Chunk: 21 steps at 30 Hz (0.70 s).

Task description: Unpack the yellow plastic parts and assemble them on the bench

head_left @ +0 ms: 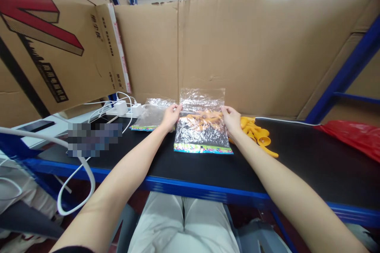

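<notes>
A clear plastic bag (202,136) with a colourful printed strip along its lower edge is held up in front of me. My left hand (172,115) pinches its left side and my right hand (232,119) pinches its right side. Yellow-orange plastic pieces (206,119) show through the film; whether they lie inside or behind the bag I cannot tell. More orange plastic pieces (263,138), with round cups and curved handles, are heaped beside my right hand. Left of the bag, next to my left hand, lies another clear bag (151,116) with a similar strip.
The black tabletop (297,170) has a blue metal front edge (204,189). A tall cardboard panel (267,55) stands behind it. White chargers (121,107) and cables are at the left, with a looped white cable (61,201) hanging in front. A red plastic bag (353,134) lies at the right.
</notes>
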Tool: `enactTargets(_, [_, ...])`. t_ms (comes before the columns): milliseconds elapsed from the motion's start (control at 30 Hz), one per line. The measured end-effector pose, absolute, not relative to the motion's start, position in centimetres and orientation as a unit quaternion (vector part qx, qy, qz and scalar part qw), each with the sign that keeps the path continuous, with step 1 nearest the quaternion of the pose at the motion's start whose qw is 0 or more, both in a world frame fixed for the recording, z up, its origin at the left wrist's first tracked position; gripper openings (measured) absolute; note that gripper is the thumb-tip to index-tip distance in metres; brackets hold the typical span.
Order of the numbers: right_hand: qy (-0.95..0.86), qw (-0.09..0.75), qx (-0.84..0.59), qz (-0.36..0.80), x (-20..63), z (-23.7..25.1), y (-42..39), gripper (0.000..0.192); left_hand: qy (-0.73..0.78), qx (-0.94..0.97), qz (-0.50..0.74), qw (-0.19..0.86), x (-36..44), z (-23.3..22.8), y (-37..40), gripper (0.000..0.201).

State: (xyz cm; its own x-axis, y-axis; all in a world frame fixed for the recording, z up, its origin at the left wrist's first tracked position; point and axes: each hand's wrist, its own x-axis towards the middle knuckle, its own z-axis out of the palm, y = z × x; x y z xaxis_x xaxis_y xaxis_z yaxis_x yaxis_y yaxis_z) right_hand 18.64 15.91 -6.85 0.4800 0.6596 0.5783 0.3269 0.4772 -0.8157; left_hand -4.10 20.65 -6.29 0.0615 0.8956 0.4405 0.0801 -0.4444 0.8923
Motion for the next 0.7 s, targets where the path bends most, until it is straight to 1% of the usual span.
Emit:
enactTargets(67, [-0.473, 0.719, -0.497, 0.109, 18.6, -6.6, 15.8, 0.04, 0.368, 0.648, 0.546, 0.383, -4.0, -6.4, 20.5, 0.036])
enactTargets(133, [-0.449, 0.733, -0.5, 0.109, 18.6, -6.3, 15.5, 0.039, 0.358, 0.666, 0.524, 0.392, -4.0, -6.5, 20.3, 0.04])
enactTargets(333, [-0.415, 0.73, -0.503, 0.203, 18.0, -5.8, 14.7, 0.036, 0.37, 0.686, 0.52, 0.349, -3.9, -6.9, 20.5, 0.036])
enactTargets(500, [-0.418, 0.729, -0.497, 0.216, 18.2, -5.8, 14.8, 0.036, 0.375, 0.673, 0.528, 0.358, -3.9, -6.9, 20.8, 0.033])
enactTargets(600, [-0.426, 0.714, -0.506, 0.231, 18.3, -6.0, 15.0, 0.035, 0.374, 0.659, 0.539, 0.368, -4.0, -7.0, 21.1, 0.031])
enactTargets(700, [-0.445, 0.696, -0.506, 0.249, 18.0, -6.1, 15.0, 0.034, 0.381, 0.643, 0.563, 0.354, -4.3, -6.9, 21.3, 0.029])
